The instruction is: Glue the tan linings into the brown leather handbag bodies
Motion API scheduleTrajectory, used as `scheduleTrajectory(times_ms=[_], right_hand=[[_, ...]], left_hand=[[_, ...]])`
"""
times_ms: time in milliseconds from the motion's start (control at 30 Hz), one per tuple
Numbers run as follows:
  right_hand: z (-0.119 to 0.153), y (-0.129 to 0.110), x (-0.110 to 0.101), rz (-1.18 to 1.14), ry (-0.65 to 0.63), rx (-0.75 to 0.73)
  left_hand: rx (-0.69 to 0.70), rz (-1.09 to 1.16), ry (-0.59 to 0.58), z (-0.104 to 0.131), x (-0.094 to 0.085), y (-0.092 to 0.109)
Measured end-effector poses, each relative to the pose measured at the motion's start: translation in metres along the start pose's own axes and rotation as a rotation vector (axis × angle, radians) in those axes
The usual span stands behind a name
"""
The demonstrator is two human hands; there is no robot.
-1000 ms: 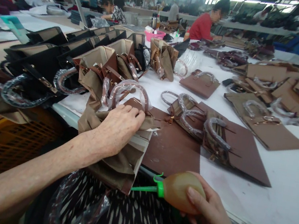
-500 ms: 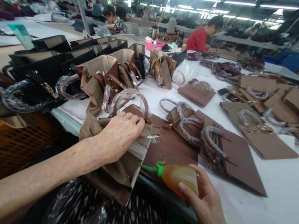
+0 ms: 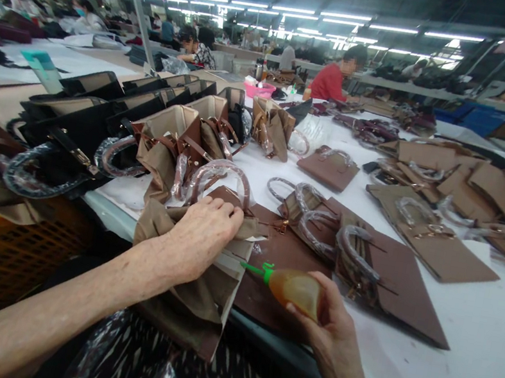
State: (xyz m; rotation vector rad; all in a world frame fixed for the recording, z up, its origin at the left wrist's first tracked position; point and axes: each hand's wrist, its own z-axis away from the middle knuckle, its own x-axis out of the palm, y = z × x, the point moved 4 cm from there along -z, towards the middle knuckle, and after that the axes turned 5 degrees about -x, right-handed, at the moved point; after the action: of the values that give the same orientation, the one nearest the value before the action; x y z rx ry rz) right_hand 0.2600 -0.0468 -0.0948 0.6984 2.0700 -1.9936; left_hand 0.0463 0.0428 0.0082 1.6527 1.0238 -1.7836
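My left hand (image 3: 202,235) lies over a brown handbag (image 3: 195,319) at the table's front edge, its fingers curled on the upper part. What the fingertips grip is hidden. The bag's olive-brown fabric hangs loose below my wrist, and a pale strip runs along its right edge. A plastic-wrapped handle (image 3: 247,191) arches just beyond my fingers. My right hand (image 3: 333,324) is wrapped around a soft squeeze bottle (image 3: 296,291) of amber liquid. Its thin green nozzle (image 3: 252,268) points left, close to the bag's right edge; whether it touches cannot be made out.
Flat brown bag pieces (image 3: 408,275) with wrapped handles lie to the right on the white table (image 3: 468,351). Black bags (image 3: 82,126) stand in rows at left, above a yellow crate (image 3: 2,275). A person in red (image 3: 330,82) works across the table.
My right hand has moved the bottle slightly up and left, so the nozzle sits higher along the bag's edge. My left hand stays on the bag.
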Motion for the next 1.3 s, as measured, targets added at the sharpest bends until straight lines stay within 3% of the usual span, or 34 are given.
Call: scheduleTrajectory(times_ms=[300, 633, 767, 1000, 1300], right_hand=[[0.006, 0.0, -0.009, -0.003, -0.059, 0.089], [0.014, -0.006, -0.014, -0.217, -0.152, 0.221], [0.012, -0.008, -0.014, -0.19, -0.137, 0.189], [-0.005, 0.007, -0.002, -0.046, 0.01, 0.038], [-0.027, 0.003, 0.004, 0.055, 0.05, -0.05]], left_hand=[[0.006, -0.012, -0.005, -0.001, 0.0, 0.0], [0.003, -0.034, -0.022, -0.002, -0.002, 0.001], [0.012, -0.032, -0.014, -0.002, -0.001, 0.001], [-0.033, -0.041, -0.007, -0.004, -0.002, 0.0], [-0.034, -0.043, 0.012, -0.007, -0.004, -0.001]])
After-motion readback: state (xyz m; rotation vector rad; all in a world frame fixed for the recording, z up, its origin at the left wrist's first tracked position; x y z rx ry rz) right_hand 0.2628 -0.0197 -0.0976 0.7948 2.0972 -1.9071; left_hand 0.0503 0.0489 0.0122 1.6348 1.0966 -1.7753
